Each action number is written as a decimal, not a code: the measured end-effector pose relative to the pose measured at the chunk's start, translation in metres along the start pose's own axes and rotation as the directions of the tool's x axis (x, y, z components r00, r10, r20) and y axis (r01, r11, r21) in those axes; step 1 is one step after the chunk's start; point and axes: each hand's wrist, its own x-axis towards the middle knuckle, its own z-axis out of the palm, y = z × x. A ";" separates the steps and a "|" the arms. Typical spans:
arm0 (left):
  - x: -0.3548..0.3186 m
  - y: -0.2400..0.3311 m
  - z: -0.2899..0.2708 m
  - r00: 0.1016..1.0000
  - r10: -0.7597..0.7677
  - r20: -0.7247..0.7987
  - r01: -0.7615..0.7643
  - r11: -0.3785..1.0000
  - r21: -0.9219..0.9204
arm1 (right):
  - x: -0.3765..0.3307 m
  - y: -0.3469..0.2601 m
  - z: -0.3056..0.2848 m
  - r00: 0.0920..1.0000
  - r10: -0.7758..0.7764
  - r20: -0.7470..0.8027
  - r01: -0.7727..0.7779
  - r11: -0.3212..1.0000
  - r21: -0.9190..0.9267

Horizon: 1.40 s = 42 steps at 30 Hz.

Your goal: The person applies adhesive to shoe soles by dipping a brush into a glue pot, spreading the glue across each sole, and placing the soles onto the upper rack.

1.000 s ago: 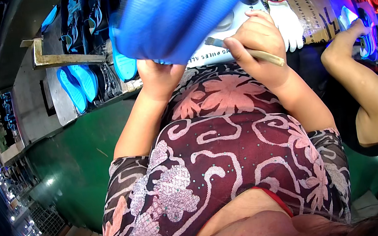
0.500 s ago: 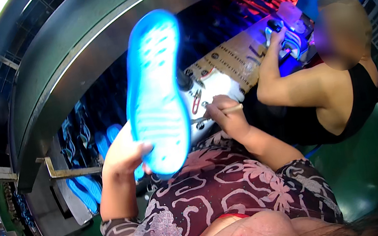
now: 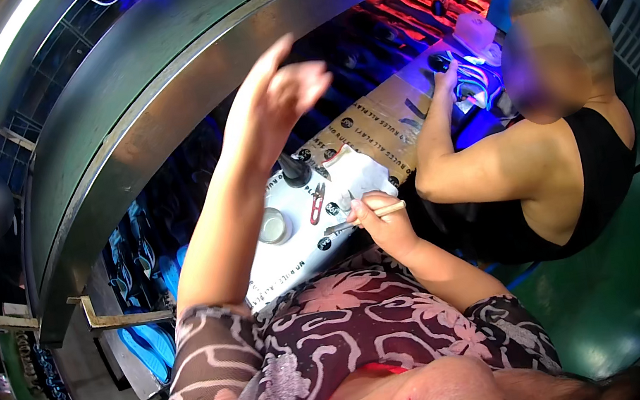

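My left hand is raised over the far side of the work surface, fingers loosely stretched and a little blurred, with nothing in it. In my right hand is a slim brush with a pale wooden handle, its dark tip low over the white printed sheet. Left of the brush, on that sheet, lie red-handled thread snips. A small round pot with pale contents stands beside my left forearm. Behind the snips is a dark upright object whose kind I cannot make out.
Brown printed cardboard covers the surface farther right. A co-worker sits close on my right, handling a shoe part under violet light. A metal-edged beam arches along the far side. Blue soles lie at the lower left.
The blue shoe sole has left my left hand and is out of sight. That hand has moved up and away from me. My right hand still holds the brush.
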 end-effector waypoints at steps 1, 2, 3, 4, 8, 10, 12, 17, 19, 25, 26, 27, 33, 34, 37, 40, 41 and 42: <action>-0.028 -0.006 -0.032 0.998 -0.041 -0.045 0.047 0.989 0.143 | -0.001 -0.002 0.001 0.997 0.074 0.000 -0.074 0.997 0.023; -0.062 -0.005 -0.051 0.981 -0.093 -0.170 0.142 0.942 0.305 | -0.001 0.000 0.003 0.997 0.078 -0.001 -0.078 0.997 0.023; -0.097 -0.010 -0.084 0.934 -0.105 -0.341 0.248 0.878 0.409 | -0.002 0.000 0.007 0.996 0.094 0.008 -0.095 0.994 0.060; -0.136 -0.013 -0.119 0.893 -0.071 -0.444 0.322 0.790 0.522 | -0.003 0.001 0.010 0.994 0.111 0.013 -0.112 0.989 0.095; -0.291 -0.019 -0.226 0.732 0.306 -0.609 0.634 0.026 0.773 | -0.007 0.004 0.029 0.965 0.242 0.102 -0.257 0.949 0.183; -0.338 -0.028 -0.239 0.660 0.297 -0.690 0.751 -0.265 0.604 | -0.007 0.002 0.042 0.944 0.292 0.152 -0.317 0.929 0.189; -0.366 -0.051 -0.246 0.674 0.218 -0.705 0.713 -0.441 0.545 | -0.004 -0.002 0.054 0.959 0.208 0.194 -0.242 0.956 0.168; -0.357 -0.057 -0.239 0.601 0.233 -0.765 0.761 -0.460 0.458 | -0.011 -0.002 0.067 0.944 0.242 0.225 -0.279 0.948 0.150; -0.363 -0.053 -0.242 0.594 0.224 -0.772 0.792 -0.330 0.514 | -0.013 -0.001 0.064 0.928 0.297 0.224 -0.332 0.933 0.140; -0.377 -0.081 -0.258 0.532 -0.037 -0.846 0.598 0.724 0.344 | -0.014 -0.004 0.066 0.911 0.371 0.178 -0.395 0.910 0.128; -0.368 -0.077 -0.243 0.504 -0.273 -0.819 0.484 0.875 0.006 | -0.014 -0.002 0.068 0.914 0.365 0.175 -0.388 0.914 0.116; -0.361 -0.073 -0.227 0.445 -0.489 -0.750 0.349 0.866 -0.358 | -0.013 -0.002 0.069 0.916 0.355 0.186 -0.377 0.921 0.098; -0.328 -0.039 -0.140 0.652 -0.253 -0.715 0.095 0.963 -0.254 | 0.001 -0.015 0.075 0.928 0.306 0.213 -0.341 0.927 0.154; -0.327 -0.035 -0.138 0.766 -0.207 -0.609 0.153 0.978 -0.141 | 0.004 -0.018 0.076 0.934 0.291 0.209 -0.327 0.930 0.168; -0.309 -0.032 -0.116 0.742 -0.068 -0.667 0.189 0.976 0.112 | 0.012 -0.031 0.080 0.955 0.195 0.223 -0.239 0.952 0.192; -0.296 -0.040 -0.110 0.718 0.239 -0.654 0.139 0.871 0.471 | 0.015 -0.054 0.091 0.963 0.138 0.232 -0.190 0.957 0.220; -0.295 -0.046 -0.115 0.727 0.293 -0.621 0.127 0.831 0.542 | 0.017 -0.056 0.092 0.964 -0.021 0.263 -0.019 0.989 0.150; -0.295 -0.052 -0.119 0.736 0.346 -0.582 0.114 0.785 0.609 | 0.019 -0.057 0.094 0.935 -0.175 0.307 0.156 0.984 0.086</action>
